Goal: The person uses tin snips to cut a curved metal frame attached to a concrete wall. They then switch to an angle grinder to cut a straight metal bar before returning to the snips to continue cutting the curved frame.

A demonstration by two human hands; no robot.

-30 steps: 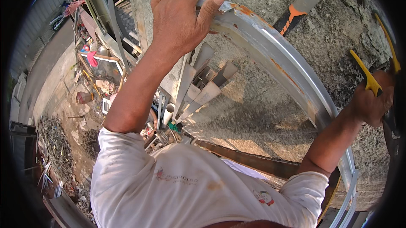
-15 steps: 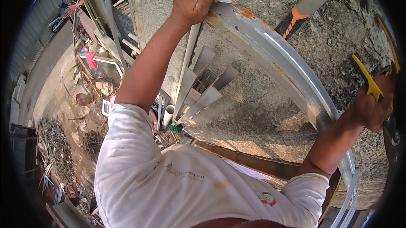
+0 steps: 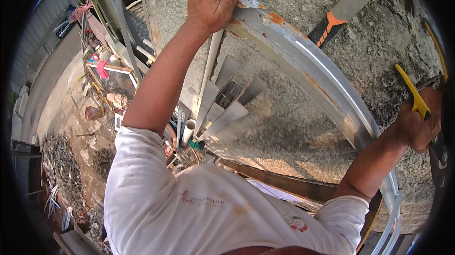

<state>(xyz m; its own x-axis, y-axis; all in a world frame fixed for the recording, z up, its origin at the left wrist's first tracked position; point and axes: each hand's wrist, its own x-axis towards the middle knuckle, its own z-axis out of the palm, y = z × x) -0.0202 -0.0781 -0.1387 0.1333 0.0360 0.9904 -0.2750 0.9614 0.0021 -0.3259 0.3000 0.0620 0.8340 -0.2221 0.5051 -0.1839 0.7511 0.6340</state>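
My left hand (image 3: 211, 1) grips the upper end of a long grey metal channel (image 3: 310, 77) with rust patches, beside a pale vertical pipe (image 3: 211, 70). My right hand (image 3: 419, 120) is closed on a yellow-and-black-handled tool (image 3: 412, 94), apparently shears, at the far right; its dark jaw is partly lost in the rim. A hammer-like tool (image 3: 350, 1) with a grey-and-orange handle lies on the rough concrete (image 3: 284, 127) above the channel; its head is unclear. Below my left hand several flat grey strips (image 3: 232, 117) stand bundled beside a white tube (image 3: 188, 129).
A cluttered heap with a red cloth (image 3: 102, 69) and scrap lies down at the left, beside a rubble pile (image 3: 66, 170) and a paved strip (image 3: 45, 89). Grey corrugated sheeting (image 3: 35, 51) lines the far left. A rust-brown beam (image 3: 275, 179) crosses above my shirt.
My left hand has shifted upward along with its forearm since a second ago, then slightly left. My right hand and its tool have moved a little downward.
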